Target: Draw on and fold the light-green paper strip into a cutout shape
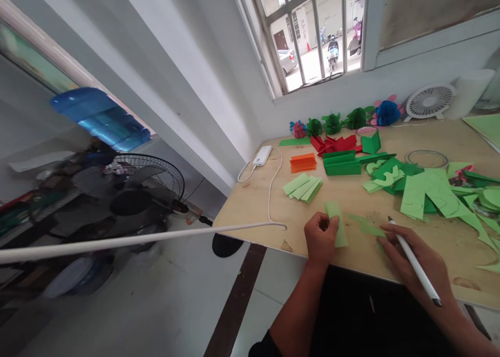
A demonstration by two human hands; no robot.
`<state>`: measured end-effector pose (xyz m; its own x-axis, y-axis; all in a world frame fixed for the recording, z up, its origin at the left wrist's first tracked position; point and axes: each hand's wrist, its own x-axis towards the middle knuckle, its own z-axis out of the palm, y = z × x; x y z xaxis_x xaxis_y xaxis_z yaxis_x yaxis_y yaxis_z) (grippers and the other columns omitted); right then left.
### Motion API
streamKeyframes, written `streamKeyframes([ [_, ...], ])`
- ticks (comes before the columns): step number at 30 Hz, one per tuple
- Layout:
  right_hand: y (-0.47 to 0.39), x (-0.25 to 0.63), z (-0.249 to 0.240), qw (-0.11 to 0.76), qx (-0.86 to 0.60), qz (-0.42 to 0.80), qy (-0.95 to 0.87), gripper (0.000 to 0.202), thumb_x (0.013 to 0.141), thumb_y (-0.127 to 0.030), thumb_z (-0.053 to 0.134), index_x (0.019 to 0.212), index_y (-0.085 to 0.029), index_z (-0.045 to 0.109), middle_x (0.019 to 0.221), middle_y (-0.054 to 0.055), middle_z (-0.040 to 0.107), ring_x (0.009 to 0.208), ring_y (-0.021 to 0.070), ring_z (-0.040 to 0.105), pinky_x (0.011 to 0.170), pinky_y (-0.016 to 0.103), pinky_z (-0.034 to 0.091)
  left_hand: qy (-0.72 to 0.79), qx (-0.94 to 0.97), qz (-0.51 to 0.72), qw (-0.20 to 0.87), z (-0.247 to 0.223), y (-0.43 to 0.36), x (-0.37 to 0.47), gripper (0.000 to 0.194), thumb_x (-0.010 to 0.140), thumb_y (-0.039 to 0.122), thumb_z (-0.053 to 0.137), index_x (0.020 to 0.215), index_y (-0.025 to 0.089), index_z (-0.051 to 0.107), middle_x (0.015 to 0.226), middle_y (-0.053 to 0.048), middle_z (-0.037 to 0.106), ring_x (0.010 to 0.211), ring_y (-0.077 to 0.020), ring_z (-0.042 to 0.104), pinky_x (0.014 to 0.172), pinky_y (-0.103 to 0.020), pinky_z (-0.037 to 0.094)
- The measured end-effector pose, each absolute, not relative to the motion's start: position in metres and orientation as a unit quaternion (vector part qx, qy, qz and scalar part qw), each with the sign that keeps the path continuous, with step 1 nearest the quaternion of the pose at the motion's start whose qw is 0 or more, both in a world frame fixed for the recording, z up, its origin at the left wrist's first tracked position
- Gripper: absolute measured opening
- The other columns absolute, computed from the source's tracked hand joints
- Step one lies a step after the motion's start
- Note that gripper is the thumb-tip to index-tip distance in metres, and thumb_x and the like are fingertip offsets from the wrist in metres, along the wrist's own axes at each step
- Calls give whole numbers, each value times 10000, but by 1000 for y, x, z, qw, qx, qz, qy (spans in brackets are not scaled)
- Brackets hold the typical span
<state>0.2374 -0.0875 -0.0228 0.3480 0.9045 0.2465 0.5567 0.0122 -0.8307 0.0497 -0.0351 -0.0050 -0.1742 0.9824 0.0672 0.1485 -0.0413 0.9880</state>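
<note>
At the lower right of the frame, on the pale wooden desk (253, 206), a light green strip (341, 234) stands out under the left hand (321, 240); that hand is curled nearly closed, thumb against bent fingers, pinching the strip by its left long edge; the right hand (425, 258), further right, is half curled round a white pen (416, 268), whose dark tip points to the upper left; by its fingertips lies a blurred light green scrap (367, 226), and whether they touch it I cannot tell.

The strip looks like thin paper; I judge it feather-light, flexible and quick to crease, stiffer along any fold, easy to tear at a cut edge and apt to slide on smooth wood; a flat pinch along a long edge, or a fingertip pressing it down, should suit it better than a squeeze; the pen, slim and rigid, is best taken near its tip; above the left hand sit folded light green papers (302, 188); a cut light green sheet (432, 188) lies at the right.
</note>
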Motion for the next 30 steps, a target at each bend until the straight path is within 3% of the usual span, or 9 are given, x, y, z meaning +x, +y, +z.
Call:
streamKeyframes([
  [8, -89, 233, -12, 465, -729, 150, -479, 646, 712, -823, 613, 1018, -270, 748, 806, 38, 756, 726, 228, 720, 616, 345, 535, 575, 531, 450, 430, 1, -36, 61, 351, 886, 377, 620, 597, 182, 585, 578, 38, 519, 579, -109, 471, 588, -238, 359],
  [11, -89, 233, -11, 463, -737, 146, -471, 656, 728, -823, 602, 1058, -276, 748, 852, 43, 753, 776, 235, 716, 649, 355, 544, 572, 551, 421, 438, 5, -38, 64, 167, 879, 321, 655, 798, 187, 714, 634, 23, 630, 613, -141, 588, 641, -249, 443],
  [13, -89, 234, -9, 457, -740, 148, -470, 661, 721, -826, 606, 1057, -275, 750, 855, 43, 751, 777, 235, 711, 649, 359, 542, 582, 575, 394, 419, 7, -41, 62, 208, 881, 307, 680, 1044, 193, 741, 681, 14, 683, 638, -169, 640, 690, -278, 494],
  [16, -89, 233, -6, 446, -746, 152, -472, 677, 702, -843, 605, 1034, -272, 752, 841, 43, 747, 765, 231, 702, 645, 360, 535, 602, 644, 340, 327, 8, -46, 53, 356, 926, 279, 650, 1267, 180, 679, 817, -29, 749, 726, -209, 695, 760, -332, 544],
  [20, -88, 230, -2, 439, -761, 151, -454, 711, 682, -880, 579, 1017, -279, 758, 843, 47, 751, 770, 236, 704, 654, 367, 533, 564, 740, 313, 193, 5, -52, 40, 297, 944, 190, 612, 1230, 186, 693, 1033, -74, 771, 915, -232, 711, 864, -365, 561],
  [26, -85, 231, -1, 424, -742, 149, -497, 632, 732, -837, 580, 981, -280, 743, 776, 43, 756, 712, 234, 712, 615, 359, 521, 499, 816, 285, 67, -8, -53, 29, 369, 1005, 128, 506, 1320, 232, 668, 935, -28, 750, 873, -203, 670, 838, -350, 506],
  [30, -80, 226, 1, 424, -722, 162, -523, 543, 781, -765, 595, 972, -276, 734, 798, 51, 782, 715, 243, 738, 615, 360, 525, 441, 852, 282, -30, -19, -46, 28, 319, 1009, 134, 576, 1281, 247, 698, 854, -2, 716, 809, -183, 629, 820, -336, 459],
])
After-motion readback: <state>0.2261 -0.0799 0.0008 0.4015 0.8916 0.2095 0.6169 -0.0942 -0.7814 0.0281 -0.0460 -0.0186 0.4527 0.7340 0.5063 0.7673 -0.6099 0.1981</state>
